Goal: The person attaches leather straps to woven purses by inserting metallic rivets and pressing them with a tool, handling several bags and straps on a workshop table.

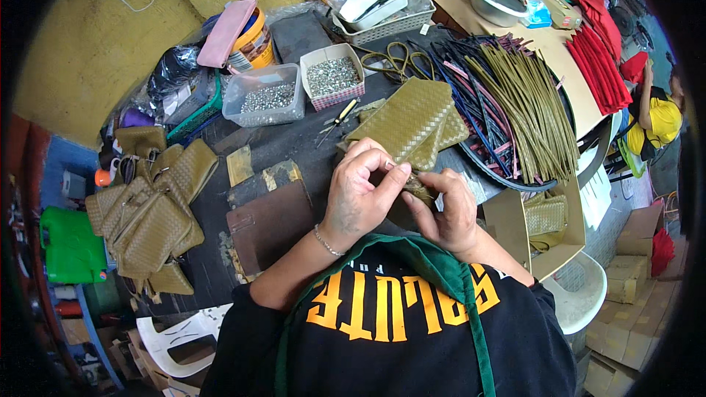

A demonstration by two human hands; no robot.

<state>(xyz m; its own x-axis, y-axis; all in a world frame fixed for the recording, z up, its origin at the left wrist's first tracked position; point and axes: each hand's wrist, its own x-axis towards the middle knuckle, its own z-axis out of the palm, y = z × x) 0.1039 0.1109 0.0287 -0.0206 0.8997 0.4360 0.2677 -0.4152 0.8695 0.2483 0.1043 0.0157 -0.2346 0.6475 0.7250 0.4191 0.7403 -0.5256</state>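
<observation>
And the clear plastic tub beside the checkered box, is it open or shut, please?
Open: no lid covers the clear plastic tub, and the small metal pieces inside show plainly from above.

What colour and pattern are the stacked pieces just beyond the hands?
The stacked pieces are olive-gold with a woven, basket-like pattern; best seen in the head view.

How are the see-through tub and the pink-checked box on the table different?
The see-through tub has clear sides, but the pink-checked box has patterned ones. The see-through tub looks wider; the pink-checked box looks narrower. Both are open on top and hold small shiny pieces.
</observation>
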